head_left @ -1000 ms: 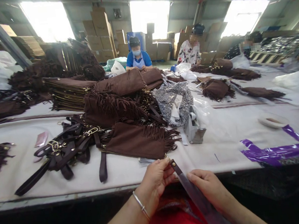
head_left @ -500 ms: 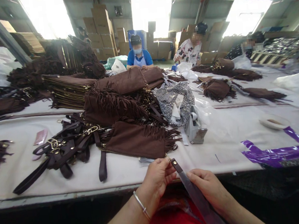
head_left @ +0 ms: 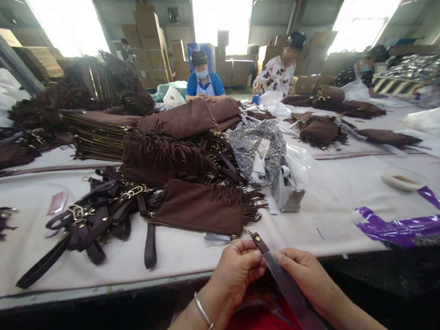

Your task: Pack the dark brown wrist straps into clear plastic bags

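A dark brown strap [head_left: 281, 279] with a gold rivet runs from the table edge down toward my lap. Its upper end has a small metal fitting [head_left: 247, 232] beside the corner of a brown fringed pouch [head_left: 196, 208] lying on the table. My right hand [head_left: 306, 273] grips the strap's right edge between thumb and curled fingers. My left hand [head_left: 238, 269], with a silver bangle at the wrist, has its fingers curled and pressed together at the strap's left edge, just below the rivet. The fingertips of both hands are partly hidden.
A tangle of dark straps with gold clasps [head_left: 96, 213] and a pink comb [head_left: 57, 203] lie left. Stacked pouches [head_left: 100, 130] rise behind. A tape dispenser [head_left: 289, 192], tape roll [head_left: 403, 179] and purple plastic [head_left: 405, 225] are right. Several co-workers sit across the table.
My left hand has slid down from the strap's metal end to its edge below the rivet, uncovering the fitting. My right hand has hardly moved.
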